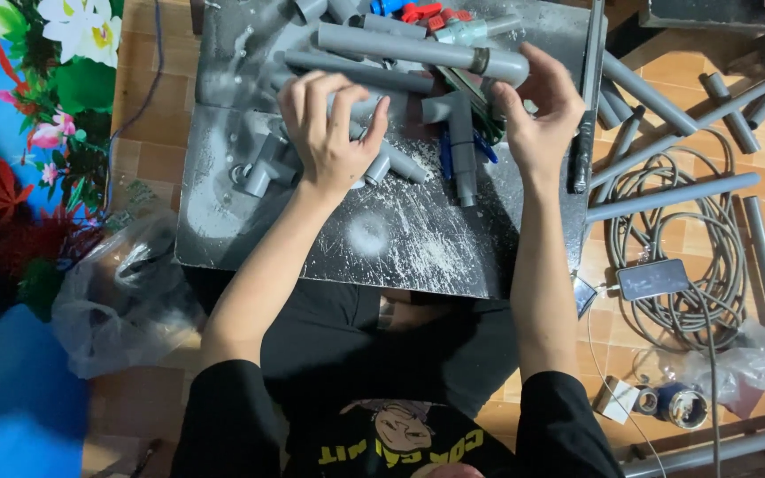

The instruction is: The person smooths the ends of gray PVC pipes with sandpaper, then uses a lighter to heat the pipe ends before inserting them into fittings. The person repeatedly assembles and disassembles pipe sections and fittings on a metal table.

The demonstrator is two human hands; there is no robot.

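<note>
The scene is lit evenly from above by warm indoor light, and only soft shadows are cast beneath the left hand (329, 133) and the right hand (537, 119). A dull sheen is seen on the dusty dark board (400, 239), without harsh glare. Slight motion blur is shown at the fingers, and the frame edges are softened and mildly stretched, as at the blue flowered cloth (11, 177).

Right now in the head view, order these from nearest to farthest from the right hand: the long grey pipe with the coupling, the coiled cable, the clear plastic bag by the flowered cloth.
1. Long grey pipe: at the fingertips of the right hand, top of the board.
2. Coiled cable: on the tiled floor, to the right and lower.
3. Clear plastic bag: far left, across the board.
</note>
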